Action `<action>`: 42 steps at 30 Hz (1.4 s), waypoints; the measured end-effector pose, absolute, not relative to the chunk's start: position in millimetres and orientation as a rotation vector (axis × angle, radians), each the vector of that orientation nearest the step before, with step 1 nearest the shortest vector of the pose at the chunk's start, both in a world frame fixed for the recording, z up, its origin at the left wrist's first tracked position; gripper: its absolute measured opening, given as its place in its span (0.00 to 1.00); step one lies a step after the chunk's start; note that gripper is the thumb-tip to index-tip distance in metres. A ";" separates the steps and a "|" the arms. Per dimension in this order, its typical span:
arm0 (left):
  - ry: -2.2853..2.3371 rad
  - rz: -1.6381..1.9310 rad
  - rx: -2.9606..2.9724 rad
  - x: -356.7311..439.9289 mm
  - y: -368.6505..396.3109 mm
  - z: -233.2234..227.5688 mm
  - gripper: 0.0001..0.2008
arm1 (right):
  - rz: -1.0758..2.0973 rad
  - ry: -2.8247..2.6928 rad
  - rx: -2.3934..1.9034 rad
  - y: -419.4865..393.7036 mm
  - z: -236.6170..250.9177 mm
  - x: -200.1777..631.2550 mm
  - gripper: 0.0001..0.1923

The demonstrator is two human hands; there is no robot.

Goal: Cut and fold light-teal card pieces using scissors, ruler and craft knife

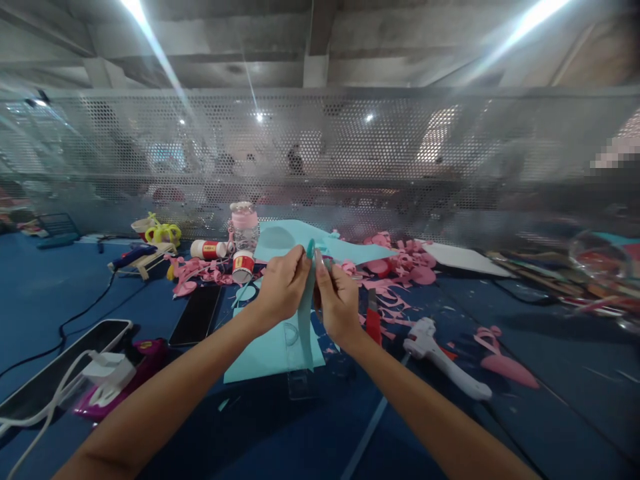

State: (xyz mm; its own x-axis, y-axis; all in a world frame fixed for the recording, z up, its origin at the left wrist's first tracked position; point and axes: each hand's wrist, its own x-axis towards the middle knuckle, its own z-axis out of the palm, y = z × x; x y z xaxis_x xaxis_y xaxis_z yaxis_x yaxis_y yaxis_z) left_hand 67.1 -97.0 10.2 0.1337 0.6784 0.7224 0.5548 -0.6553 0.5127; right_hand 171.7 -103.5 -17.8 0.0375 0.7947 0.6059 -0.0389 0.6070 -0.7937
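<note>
Both hands are raised close together over the middle of the table. My left hand is closed, pinching the top end of a light-blue strip that looks like foam sheet or paper and hangs down. My right hand is closed beside it, thumb against the strip's upper end; its curled fingers are partly hidden. Beneath the strip lie a light-blue sheet and a clear ruler. Behind the hands is a larger cut light-blue sheet.
Pink scraps are scattered behind. A white glue gun and a red-handled cutter lie to the right. Paper cups, a jar, a black phone and a charger with cable are left. A perforated metal panel stands behind.
</note>
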 end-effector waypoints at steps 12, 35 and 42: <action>0.961 1.603 2.093 60.5 -91.7 10.5 0.21 | 0.590 -1.432 -0.732 -99.6 -17.5 177.4 0.19; 1.310 1.414 2.523 61.6 -95.2 14.4 0.13 | 0.578 -1.489 -0.736 -101.1 -2.5 183.9 0.21; 1.348 1.386 2.513 63.7 -94.7 10.5 0.13 | 0.630 -1.493 -0.739 -97.3 -10.0 181.2 0.20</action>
State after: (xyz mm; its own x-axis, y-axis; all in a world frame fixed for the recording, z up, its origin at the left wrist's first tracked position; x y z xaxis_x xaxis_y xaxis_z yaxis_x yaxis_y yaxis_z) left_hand 63.7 -94.7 10.5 0.2566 0.6606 0.7055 0.6864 -0.6384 0.3482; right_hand 181.2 -97.3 -10.0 -0.0011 0.7663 0.6425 0.0742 0.6408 -0.7641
